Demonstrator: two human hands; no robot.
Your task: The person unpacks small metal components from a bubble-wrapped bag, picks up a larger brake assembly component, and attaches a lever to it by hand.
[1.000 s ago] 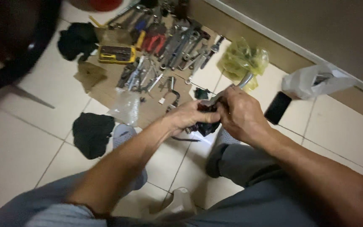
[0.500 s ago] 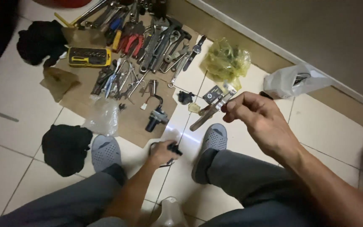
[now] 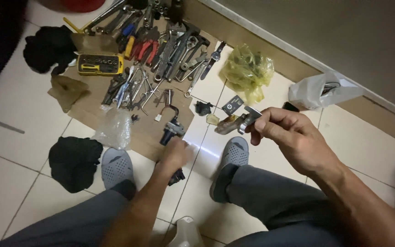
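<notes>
A flattened sheet of brown cardboard (image 3: 92,107) lies on a pale tiled floor (image 3: 19,151), covered with scattered wrenches (image 3: 179,48) and red-handled pliers (image 3: 145,48). A yellow socket-bit case (image 3: 100,64) sits at its left edge, with a crumpled clear plastic bag (image 3: 114,129) below it. Black rags lie at upper left (image 3: 46,48) and lower left (image 3: 74,162). Near the wall sit a yellow plastic bag (image 3: 247,73) and a white plastic bag (image 3: 323,90). Two grey perforated clogs (image 3: 115,168) point towards the cardboard.

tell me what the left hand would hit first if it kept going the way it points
Probably the black cylindrical part with wires on the brown cardboard sheet, just ahead of the left hand; depth is unclear.
</notes>
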